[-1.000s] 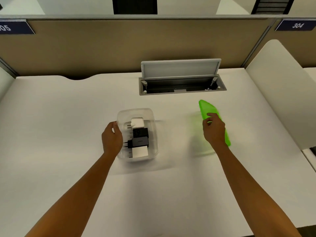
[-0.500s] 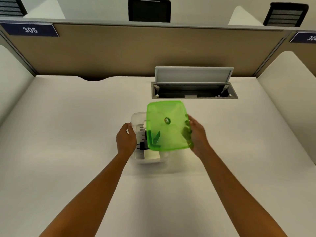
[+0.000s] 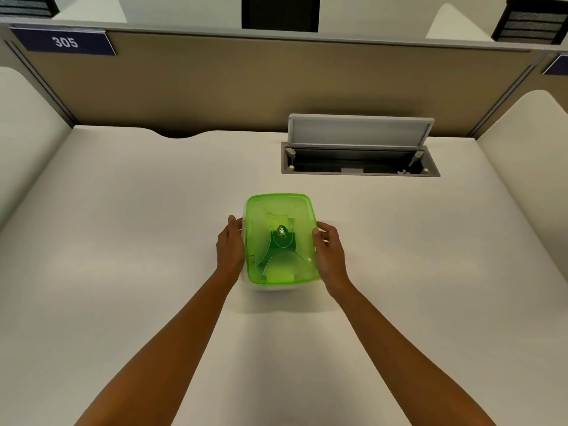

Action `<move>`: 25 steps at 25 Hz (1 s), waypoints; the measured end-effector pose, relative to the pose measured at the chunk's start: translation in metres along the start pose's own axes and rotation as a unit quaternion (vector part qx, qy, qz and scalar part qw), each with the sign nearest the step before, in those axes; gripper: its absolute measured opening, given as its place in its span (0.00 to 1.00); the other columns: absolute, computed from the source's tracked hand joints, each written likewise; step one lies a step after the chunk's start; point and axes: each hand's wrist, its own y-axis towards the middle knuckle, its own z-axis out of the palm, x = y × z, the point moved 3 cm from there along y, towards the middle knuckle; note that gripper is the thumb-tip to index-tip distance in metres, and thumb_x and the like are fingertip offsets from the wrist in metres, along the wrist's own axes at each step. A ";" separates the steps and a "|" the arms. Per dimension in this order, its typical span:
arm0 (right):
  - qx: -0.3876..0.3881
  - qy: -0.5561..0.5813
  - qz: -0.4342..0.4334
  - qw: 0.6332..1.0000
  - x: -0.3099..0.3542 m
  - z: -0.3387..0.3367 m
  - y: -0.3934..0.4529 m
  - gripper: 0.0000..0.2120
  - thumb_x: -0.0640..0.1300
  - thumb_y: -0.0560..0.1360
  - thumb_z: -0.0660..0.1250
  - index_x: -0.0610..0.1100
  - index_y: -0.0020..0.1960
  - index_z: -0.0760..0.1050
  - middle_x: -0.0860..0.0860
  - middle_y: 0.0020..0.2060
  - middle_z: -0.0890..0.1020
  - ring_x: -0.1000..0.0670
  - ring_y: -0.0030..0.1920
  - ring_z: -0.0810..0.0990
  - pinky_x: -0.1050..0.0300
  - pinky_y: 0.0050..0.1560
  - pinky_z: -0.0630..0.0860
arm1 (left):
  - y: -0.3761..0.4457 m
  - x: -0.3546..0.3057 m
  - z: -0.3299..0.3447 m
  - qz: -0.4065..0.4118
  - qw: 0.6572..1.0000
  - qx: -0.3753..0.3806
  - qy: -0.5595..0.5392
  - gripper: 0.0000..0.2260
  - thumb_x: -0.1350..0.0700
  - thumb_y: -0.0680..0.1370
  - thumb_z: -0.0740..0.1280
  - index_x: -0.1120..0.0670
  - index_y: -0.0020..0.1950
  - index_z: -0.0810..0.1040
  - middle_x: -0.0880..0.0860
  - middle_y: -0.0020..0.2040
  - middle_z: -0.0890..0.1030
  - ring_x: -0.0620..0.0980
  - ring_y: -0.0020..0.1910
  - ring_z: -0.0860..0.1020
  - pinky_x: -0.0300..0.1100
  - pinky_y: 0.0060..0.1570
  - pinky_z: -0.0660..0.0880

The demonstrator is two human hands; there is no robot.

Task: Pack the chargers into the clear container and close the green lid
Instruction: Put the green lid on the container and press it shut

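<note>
The translucent green lid (image 3: 281, 239) lies flat on top of the clear container (image 3: 270, 288), which stands in the middle of the white desk. Only a strip of the container's wall shows below the lid. The chargers (image 3: 278, 269) inside appear as dark and pale shapes through the green plastic. My left hand (image 3: 230, 245) presses against the container's left side. My right hand (image 3: 329, 253) grips the lid's right edge, thumb on the rim.
An open cable hatch (image 3: 359, 158) with its raised flap sits in the desk behind and to the right of the container. Beige partitions (image 3: 276, 84) close off the back, and white side panels (image 3: 528, 167) flank the desk.
My right hand carried the green lid from the right side of the desk over the container and lowered it flat onto it. My left hand stayed on the container's left side.
</note>
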 end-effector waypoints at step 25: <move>-0.016 -0.170 -0.121 0.978 -0.009 0.023 -0.011 0.19 0.39 0.81 0.56 0.40 0.71 0.64 0.45 0.66 0.69 0.46 0.66 0.69 0.58 0.63 0.67 | -0.023 0.009 -0.006 0.059 0.965 -0.077 0.243 0.17 0.43 0.83 0.54 0.54 0.46 0.70 0.49 0.35 0.76 0.49 0.34 0.74 0.45 0.35 0.65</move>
